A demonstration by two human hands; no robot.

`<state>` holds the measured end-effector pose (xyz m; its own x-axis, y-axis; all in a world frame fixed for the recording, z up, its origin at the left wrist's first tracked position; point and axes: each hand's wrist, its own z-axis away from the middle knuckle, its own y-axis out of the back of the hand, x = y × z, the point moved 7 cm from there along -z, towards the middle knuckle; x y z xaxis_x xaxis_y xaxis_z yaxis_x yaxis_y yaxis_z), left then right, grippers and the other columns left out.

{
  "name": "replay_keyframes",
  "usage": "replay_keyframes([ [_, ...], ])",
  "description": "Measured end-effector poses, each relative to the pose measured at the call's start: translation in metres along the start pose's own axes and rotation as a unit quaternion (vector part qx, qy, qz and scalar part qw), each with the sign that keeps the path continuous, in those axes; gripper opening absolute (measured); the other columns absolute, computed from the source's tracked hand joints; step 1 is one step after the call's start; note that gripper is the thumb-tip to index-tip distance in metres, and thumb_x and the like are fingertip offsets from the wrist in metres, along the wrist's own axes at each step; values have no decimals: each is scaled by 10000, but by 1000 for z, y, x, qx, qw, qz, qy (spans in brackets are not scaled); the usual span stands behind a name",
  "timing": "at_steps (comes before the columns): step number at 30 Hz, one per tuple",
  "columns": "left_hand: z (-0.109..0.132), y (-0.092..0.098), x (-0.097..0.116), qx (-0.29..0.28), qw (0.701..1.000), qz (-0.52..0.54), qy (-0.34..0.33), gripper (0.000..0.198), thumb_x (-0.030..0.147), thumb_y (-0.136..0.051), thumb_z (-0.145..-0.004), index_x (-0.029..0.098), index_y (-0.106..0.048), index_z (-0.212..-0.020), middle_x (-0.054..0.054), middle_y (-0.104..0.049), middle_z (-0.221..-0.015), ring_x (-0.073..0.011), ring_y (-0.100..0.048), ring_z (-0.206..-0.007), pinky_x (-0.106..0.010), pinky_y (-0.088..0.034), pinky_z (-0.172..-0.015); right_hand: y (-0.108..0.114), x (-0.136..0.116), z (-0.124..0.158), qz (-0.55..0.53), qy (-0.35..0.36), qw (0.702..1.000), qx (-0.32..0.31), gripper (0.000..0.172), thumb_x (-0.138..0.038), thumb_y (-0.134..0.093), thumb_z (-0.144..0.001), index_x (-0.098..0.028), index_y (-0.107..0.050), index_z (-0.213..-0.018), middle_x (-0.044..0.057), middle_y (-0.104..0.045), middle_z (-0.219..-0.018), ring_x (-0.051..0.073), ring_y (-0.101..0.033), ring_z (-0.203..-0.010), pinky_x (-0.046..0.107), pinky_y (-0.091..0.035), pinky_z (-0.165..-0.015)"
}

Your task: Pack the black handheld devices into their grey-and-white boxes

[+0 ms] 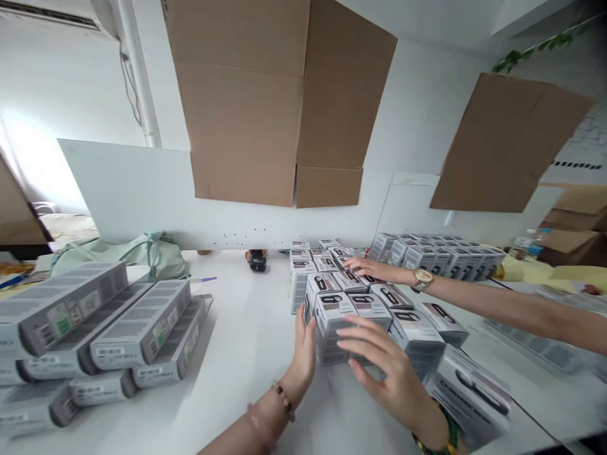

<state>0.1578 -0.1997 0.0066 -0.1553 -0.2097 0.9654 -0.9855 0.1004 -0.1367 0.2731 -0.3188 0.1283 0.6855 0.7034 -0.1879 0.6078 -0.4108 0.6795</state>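
My left hand (302, 347) lies flat against the left side of a small grey product box (332, 316) at the near end of a block of such boxes (360, 297) on the white table (246, 354). My right hand (379, 363) rests with spread fingers on that box's front and right side. Both hands press the same box between them. Another person's hand (367, 270), wearing a gold watch (422, 279), reaches in from the right onto the boxes farther back.
Long grey cartons (95, 335) are stacked at the left. More small boxes (436, 256) stand at the back right. A green bag (142, 253), a pen (205, 279) and a small black object (257, 260) lie near the white partition (142, 189). Cardboard boxes (279, 101) hang above.
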Motion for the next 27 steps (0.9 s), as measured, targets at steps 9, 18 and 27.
replay_keyframes([
  [9,8,213,162,227,782,-544,-200,389,366,-511,-864,214,-605,-1210,-154,-529,-1397,-373,-292,-1428,-575,-172,-1168,-70,-28,-16,-169,15,981,-96,179,-182,-524,-926,-225,-690,-979,51,-731,-929,196,-673,-924,352,-562,-860],
  [18,27,253,143,201,623,-745,-130,457,272,-455,-874,171,-605,-1294,-239,-573,-1327,-440,-452,-1304,-667,-155,-1111,-168,-31,-75,-351,-133,916,-145,301,-363,-542,-931,-219,-619,-1183,95,-642,-1212,216,-586,-1162,424,-478,-1016],
  [27,103,179,110,200,792,-529,-230,615,289,-589,-854,331,-385,-1433,-164,-369,-1462,-394,-447,-1266,-596,-428,-960,-224,-51,-90,-647,-247,718,-63,1039,-650,-778,-640,-314,-242,-1464,129,-582,-1341,291,-596,-1217,504,-476,-1009],
])
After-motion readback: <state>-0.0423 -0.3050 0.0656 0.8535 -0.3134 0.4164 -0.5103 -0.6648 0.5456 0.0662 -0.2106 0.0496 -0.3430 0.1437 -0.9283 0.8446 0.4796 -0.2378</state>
